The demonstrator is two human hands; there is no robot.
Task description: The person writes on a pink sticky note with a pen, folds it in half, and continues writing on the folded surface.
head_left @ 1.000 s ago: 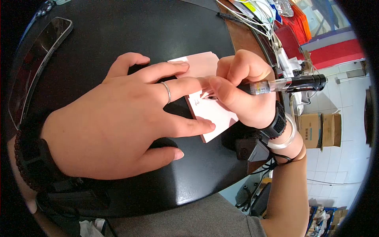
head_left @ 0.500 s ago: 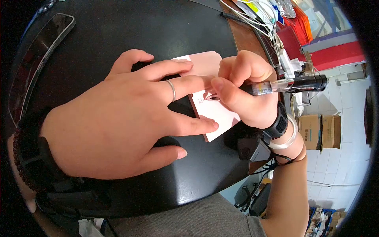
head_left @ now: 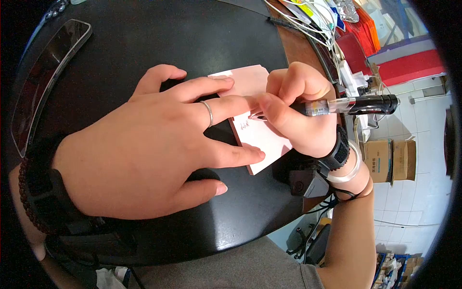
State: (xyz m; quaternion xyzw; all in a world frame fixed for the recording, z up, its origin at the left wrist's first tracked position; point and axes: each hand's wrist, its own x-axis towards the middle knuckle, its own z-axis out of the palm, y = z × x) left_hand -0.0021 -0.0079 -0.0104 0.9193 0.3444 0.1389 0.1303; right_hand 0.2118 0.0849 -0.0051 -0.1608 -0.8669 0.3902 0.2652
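A pink notepad (head_left: 272, 139) lies on the black tabletop, with a little dark handwriting near its middle. My left hand (head_left: 159, 139), with a ring on one finger, is spread flat, and some fingertips rest on the pad. My right hand (head_left: 301, 113) is closed round a black and clear pen (head_left: 356, 105). The pen's tip end is down at the pad near the writing, mostly hidden by my fingers. Both wrists wear black straps.
A phone (head_left: 50, 82) lies at the far left of the black table (head_left: 192, 33). A small black device (head_left: 308, 183) sits by my right wrist. White cables (head_left: 308, 26) run along the top right edge. Cardboard boxes (head_left: 380, 159) stand beyond.
A bit more handwriting shows on the pad. The pen and my right hand have shifted very slightly; my left hand stays nearly in place, still spread.
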